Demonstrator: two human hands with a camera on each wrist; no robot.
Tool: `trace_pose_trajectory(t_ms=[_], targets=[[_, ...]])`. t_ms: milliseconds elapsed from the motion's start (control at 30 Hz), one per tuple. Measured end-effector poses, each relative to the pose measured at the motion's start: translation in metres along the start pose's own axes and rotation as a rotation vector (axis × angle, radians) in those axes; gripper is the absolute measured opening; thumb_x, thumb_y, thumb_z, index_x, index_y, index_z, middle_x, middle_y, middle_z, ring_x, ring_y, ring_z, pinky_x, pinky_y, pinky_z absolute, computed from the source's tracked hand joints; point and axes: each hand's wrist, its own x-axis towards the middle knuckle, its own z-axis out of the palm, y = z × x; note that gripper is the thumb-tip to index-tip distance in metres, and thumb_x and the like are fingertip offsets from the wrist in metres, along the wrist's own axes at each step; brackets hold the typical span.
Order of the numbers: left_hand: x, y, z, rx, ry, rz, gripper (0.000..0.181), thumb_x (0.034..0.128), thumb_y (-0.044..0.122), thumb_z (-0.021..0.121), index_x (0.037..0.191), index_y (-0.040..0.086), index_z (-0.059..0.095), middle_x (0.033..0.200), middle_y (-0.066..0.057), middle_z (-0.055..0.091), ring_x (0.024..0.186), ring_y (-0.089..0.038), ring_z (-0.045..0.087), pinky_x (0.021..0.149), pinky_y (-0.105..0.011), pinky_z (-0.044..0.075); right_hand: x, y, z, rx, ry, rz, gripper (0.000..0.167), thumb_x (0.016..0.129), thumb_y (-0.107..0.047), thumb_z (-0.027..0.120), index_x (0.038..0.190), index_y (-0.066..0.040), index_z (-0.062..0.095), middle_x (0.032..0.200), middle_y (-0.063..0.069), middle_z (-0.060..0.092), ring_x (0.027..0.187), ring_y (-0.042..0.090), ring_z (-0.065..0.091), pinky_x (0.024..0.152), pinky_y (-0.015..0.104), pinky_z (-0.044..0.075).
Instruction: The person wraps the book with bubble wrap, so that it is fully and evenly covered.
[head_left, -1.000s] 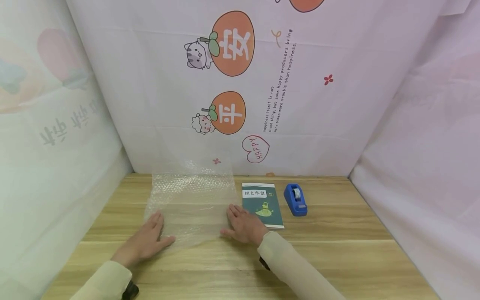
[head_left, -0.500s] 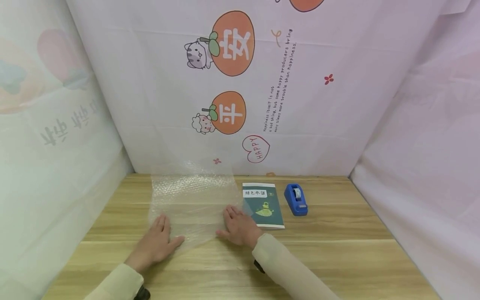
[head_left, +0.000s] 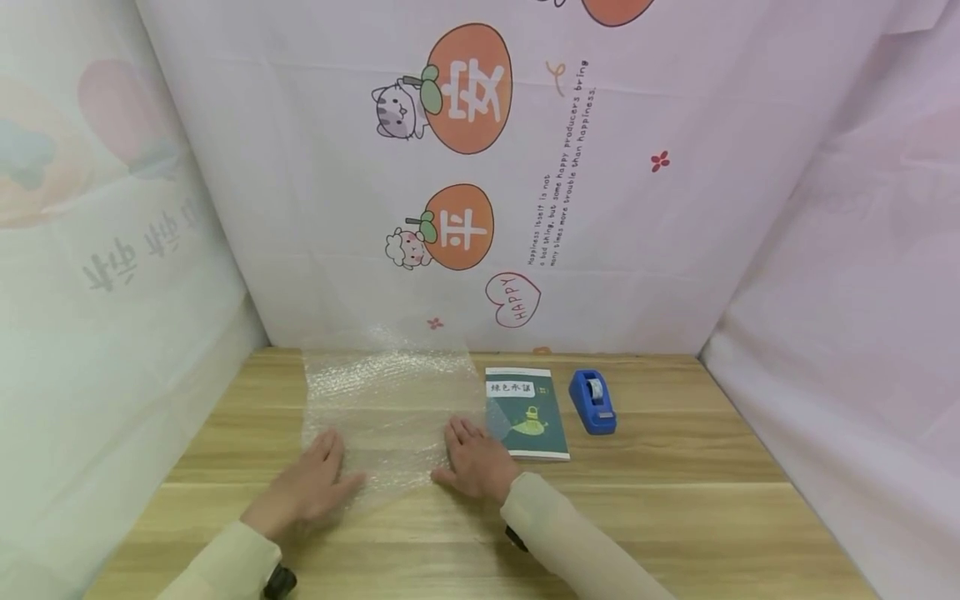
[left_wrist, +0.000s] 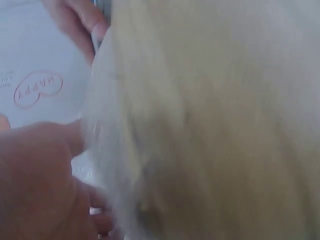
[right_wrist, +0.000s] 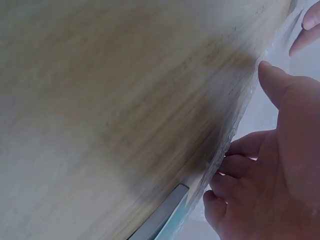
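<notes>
Clear plastic bubble-wrap sheet (head_left: 390,400), spread over the left-middle of the brown wood-grain worktop (head_left: 675,517), far end up to, or just onto, the white printed cloth backdrop (head_left: 637,250). At the near-left edge, bare left hand (head_left: 311,487), palm down, fingers straight and close together, thumb set wide, nothing gripped. At the near-right edge, bare right hand (head_left: 476,462) in much the same pose: fingers extended on the sheet, thumb apart, nothing pinched as far as visible in the head view. In the blurred left wrist view, cannot tell exact finger contact. Step in hand, by judgement: flattening and squaring the sheet between both palms. Next, probably calls for light, even pressure, with some risk of thin plastic sliding or lifting on release. Edges: near one slanting, closer to the body on the left; right one overlapping the left side of the green booklet with white bands (head_left: 543,417), so worth watching for a catch there. Beyond the booklet, blue plastic tape dispenser (head_left: 597,422) with a white tape roll (head_left: 595,388), well apart from both hands. Most room for moving along the front and right; less at the back, against the cloth.
</notes>
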Motion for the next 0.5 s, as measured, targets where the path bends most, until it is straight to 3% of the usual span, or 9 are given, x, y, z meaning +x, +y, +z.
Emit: trace_pose_trajectory(t_ms=[100, 200, 333, 500], targets=[[0.001, -0.008, -0.011, -0.021, -0.012, 0.044, 0.090, 0.1080, 0.048, 0.054, 0.157, -0.020, 0.023, 0.168, -0.041, 0.012, 0.157, -0.060, 0.014, 0.128, -0.069, 0.018, 0.000, 0.003, -0.001, 0.004, -0.002, -0.009, 0.086, 0.107, -0.061, 0.048, 0.166, -0.002, 0.028, 0.176, 0.014, 0.027, 0.164, 0.028, 0.027, 0.133, 0.040, 0.029], [0.004, -0.019, -0.017, -0.007, 0.022, 0.114, 0.086, 0.1077, 0.045, 0.056, 0.157, -0.019, 0.027, 0.168, -0.040, 0.015, 0.156, -0.059, 0.018, 0.127, -0.069, 0.021, -0.001, 0.007, -0.002, -0.001, 0.005, -0.025, 0.086, 0.107, -0.061, 0.048, 0.166, -0.002, 0.029, 0.175, 0.014, 0.027, 0.163, 0.029, 0.027, 0.133, 0.040, 0.028], [0.009, -0.033, -0.019, 0.048, 0.079, 0.187, 0.084, 0.1065, 0.046, 0.058, 0.157, -0.017, 0.032, 0.168, -0.037, 0.022, 0.155, -0.057, 0.024, 0.126, -0.067, 0.027, -0.003, 0.011, -0.002, 0.000, 0.006, -0.049, 0.087, 0.106, -0.062, 0.050, 0.166, -0.002, 0.029, 0.175, 0.014, 0.027, 0.163, 0.029, 0.028, 0.133, 0.041, 0.029], [0.013, -0.042, -0.019, 0.078, 0.100, 0.242, 0.085, 0.1052, 0.045, 0.061, 0.158, -0.015, 0.032, 0.169, -0.035, 0.024, 0.156, -0.054, 0.027, 0.126, -0.064, 0.028, -0.005, 0.018, -0.001, 0.030, -0.014, -0.066, 0.087, 0.105, -0.062, 0.052, 0.167, -0.005, 0.029, 0.176, 0.012, 0.026, 0.164, 0.027, 0.027, 0.133, 0.041, 0.030]])
